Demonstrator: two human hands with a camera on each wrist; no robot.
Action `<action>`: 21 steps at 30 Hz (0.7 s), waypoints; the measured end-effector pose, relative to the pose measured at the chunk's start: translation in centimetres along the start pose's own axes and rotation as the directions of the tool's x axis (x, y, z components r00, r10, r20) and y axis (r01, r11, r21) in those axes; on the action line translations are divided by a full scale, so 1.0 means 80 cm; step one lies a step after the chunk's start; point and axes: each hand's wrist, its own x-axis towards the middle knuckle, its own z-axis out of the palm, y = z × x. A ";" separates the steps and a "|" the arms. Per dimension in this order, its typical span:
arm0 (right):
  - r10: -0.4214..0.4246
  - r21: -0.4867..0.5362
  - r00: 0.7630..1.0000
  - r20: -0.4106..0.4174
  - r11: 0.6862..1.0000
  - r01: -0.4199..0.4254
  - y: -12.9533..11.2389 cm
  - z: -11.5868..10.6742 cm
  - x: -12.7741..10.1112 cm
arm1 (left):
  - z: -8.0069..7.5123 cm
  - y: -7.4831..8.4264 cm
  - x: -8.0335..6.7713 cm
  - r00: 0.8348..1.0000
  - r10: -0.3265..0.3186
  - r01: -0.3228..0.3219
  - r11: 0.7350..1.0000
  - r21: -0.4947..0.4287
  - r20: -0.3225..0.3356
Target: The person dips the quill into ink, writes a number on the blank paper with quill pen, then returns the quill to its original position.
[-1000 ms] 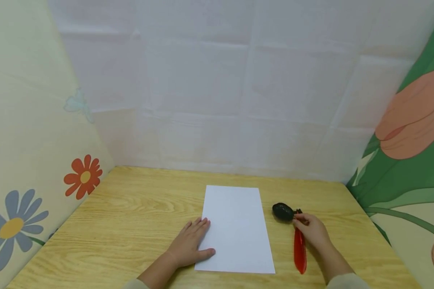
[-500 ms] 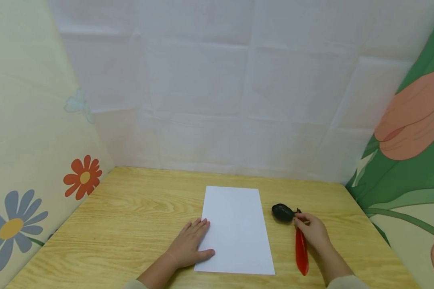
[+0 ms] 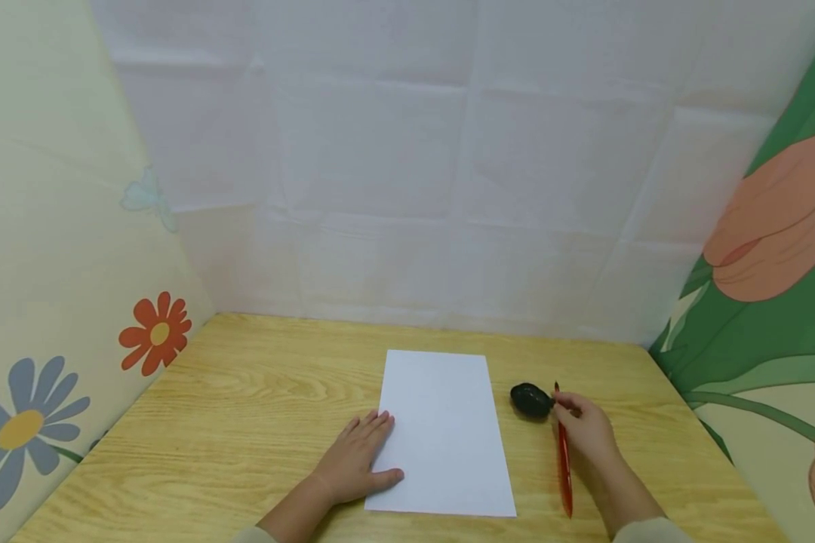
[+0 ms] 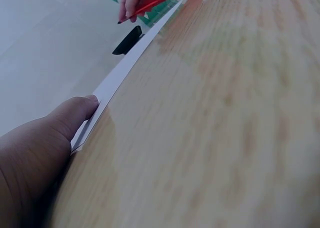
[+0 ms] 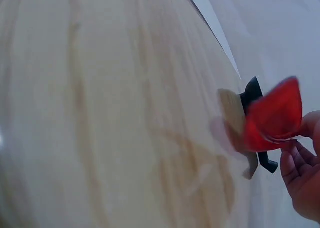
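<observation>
Clearly, the long red feather-shaped thing [image 3: 565, 471] with a dark tip is pinched in the right hand [image 3: 589, 431], whose fingers hide part of its shaft; I can't tell whether it touches the yellow wood-grain table [image 3: 258, 400]; beside it lies a glossy black oval object [image 3: 531, 400], its stubby end half hidden; well apart, the left hand [image 3: 358, 466] spreads over a white paper sheet's [image 3: 441, 430] edge.

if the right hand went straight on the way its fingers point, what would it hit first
Most likely the black oval object, just ahead of the right hand, which pinches a red strip. Depth is unclear, so hand and object may already touch.
</observation>
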 end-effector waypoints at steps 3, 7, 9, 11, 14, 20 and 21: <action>-0.018 -0.015 1.000 -0.003 1.000 0.018 -0.004 0.000 -0.001 | 0.000 0.000 0.000 1.000 -0.004 0.004 1.000 -0.003 0.004; -0.034 -0.002 0.999 0.002 0.999 0.034 -0.011 -0.002 -0.004 | 0.000 0.001 0.000 1.000 -0.003 0.003 1.000 -0.008 0.000; -0.029 0.024 1.000 0.007 0.999 0.029 -0.015 -0.002 -0.006 | 0.000 0.001 0.000 1.000 0.001 -0.001 1.000 -0.010 -0.004; -0.016 0.065 1.000 0.015 0.998 0.015 -0.018 -0.003 -0.007 | 0.000 0.001 -0.001 1.000 0.002 -0.002 1.000 -0.010 -0.005; 0.010 0.125 0.999 0.032 0.992 -0.014 -0.021 -0.004 -0.008 | 0.001 0.000 -0.001 1.000 0.003 -0.003 1.000 -0.005 -0.003; 0.001 0.278 1.000 0.023 0.961 -0.007 -0.026 -0.004 -0.006 | 0.000 0.000 -0.001 1.000 -0.001 0.001 1.000 -0.001 0.001; -0.005 0.302 1.000 0.015 0.953 0.000 -0.027 -0.004 -0.006 | -0.001 0.000 -0.001 1.000 -0.001 0.001 1.000 -0.002 0.002</action>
